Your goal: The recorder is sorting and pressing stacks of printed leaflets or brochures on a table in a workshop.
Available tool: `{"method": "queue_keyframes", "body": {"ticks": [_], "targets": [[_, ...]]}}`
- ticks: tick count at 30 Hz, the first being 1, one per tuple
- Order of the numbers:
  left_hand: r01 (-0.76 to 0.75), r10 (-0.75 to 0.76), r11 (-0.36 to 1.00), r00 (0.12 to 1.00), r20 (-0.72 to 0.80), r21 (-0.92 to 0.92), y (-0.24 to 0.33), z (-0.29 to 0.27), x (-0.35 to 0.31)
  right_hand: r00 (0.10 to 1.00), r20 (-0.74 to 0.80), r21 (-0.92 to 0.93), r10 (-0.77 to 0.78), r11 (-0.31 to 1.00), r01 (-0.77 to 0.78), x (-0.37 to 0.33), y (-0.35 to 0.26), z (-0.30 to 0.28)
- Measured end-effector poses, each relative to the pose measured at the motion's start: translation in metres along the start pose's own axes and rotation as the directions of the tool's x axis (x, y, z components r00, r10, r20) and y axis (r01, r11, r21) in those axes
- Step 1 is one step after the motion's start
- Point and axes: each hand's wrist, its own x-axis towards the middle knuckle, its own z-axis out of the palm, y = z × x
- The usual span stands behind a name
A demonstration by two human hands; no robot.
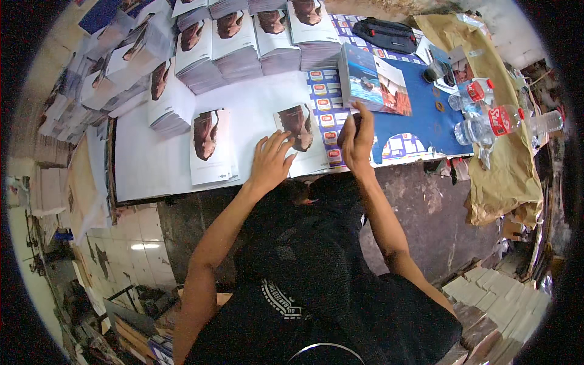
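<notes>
My left hand [271, 159] lies with its fingers spread over the left edge of a white booklet [306, 152] with a brown picture on its cover. To the left of that hand is another white booklet [211, 164], with more sheets showing under its edge. My right hand [358, 140] is closed, its fingers curled beside the near end of a stack of blue-covered booklets [363, 82]. Something dark shows at its fingers, but I cannot make out what it is. An open cover with a reddish landscape [394, 91] spreads from the stack's right side.
Tall stacks of white booklets [234, 58] line the table's back and left. On the right are a black pouch [386, 35], clear plastic bottles with red labels [486, 126] and brown paper [514, 194] hanging over the edge. Paper bundles [499, 304] lie at lower right.
</notes>
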Motion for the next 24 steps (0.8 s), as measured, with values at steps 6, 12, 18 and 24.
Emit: {"method": "queue_keyframes", "body": {"ticks": [6, 12, 18, 24], "targets": [[0.02, -0.02, 0.999, 1.0, -0.001, -0.047, 0.001, -0.003, -0.001, 0.942, 0.335, -0.016, 0.032, 0.999, -0.028, -0.043, -0.001, 0.002], [0.032, -0.031, 0.998, 0.999, 0.014, -0.058, 0.0, -0.005, -0.001, 0.879, 0.476, -0.378, -0.029, 0.895, 0.235, -0.038, -0.01, 0.037], [0.003, -0.003, 0.999, 1.0, 0.002, -0.039, -0.001, -0.001, -0.001, 0.893, 0.429, -0.353, -0.139, 0.884, 0.307, 0.025, 0.024, 0.093], [0.001, -0.001, 1.0, 0.999, -0.035, -0.023, 0.003, -0.001, -0.001, 0.876, 0.471, -0.308, -0.103, 0.911, 0.273, 0.021, 0.018, 0.085]]}}
